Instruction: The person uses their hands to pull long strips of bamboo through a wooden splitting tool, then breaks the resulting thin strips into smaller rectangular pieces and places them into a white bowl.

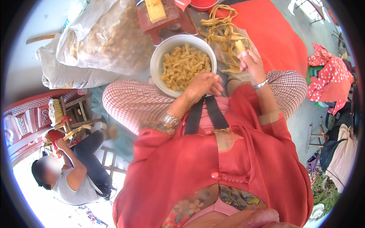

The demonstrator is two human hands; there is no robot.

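A pale metal basin stands before me, holding many short, folded yellowish pieces. My left hand hangs over its near rim, fingers a little apart, with nothing visible in them. To the right of the basin, my right hand grips a flat pale-yellow piece between thumb and fingers. Long, flat yellowish strips lie tangled just beyond that hand, on a sheet of plastic. Whether the held piece joins these strips, I cannot tell.
Large clear plastic bags of similar-coloured contents bulge at the left. A red wooden stool carrying a yellow block stands behind the basin. Red cloth spreads at the right. Another person sits at the lower left, holding a yellowish strip.
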